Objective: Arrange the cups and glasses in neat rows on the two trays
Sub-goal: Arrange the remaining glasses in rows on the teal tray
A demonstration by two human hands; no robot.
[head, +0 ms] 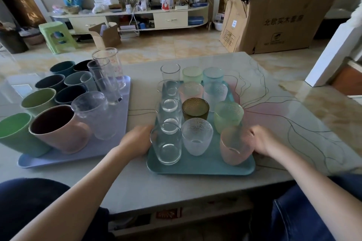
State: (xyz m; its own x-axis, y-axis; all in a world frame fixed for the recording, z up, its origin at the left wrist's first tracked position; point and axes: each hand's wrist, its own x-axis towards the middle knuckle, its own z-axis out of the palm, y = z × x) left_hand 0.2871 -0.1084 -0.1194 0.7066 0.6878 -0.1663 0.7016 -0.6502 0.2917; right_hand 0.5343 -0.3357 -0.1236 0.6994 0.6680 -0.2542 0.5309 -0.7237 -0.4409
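the left hand grips the left edge of the teal tray, and the right hand holds its right edge, fingers curled at the rim. glasses stand on it in three rows, a pink glass nearest the right hand. the lilac tray beside it carries cups and tall glasses.

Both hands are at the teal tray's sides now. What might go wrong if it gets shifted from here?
1. The left hand and right hand flank the teal tray; a jerk could tip the tall clear glass nearest its front edge.
2. The pink glass stands by the right front corner, close to the rim, and might slide off.
3. The glasses stand close together, so they may knock each other.
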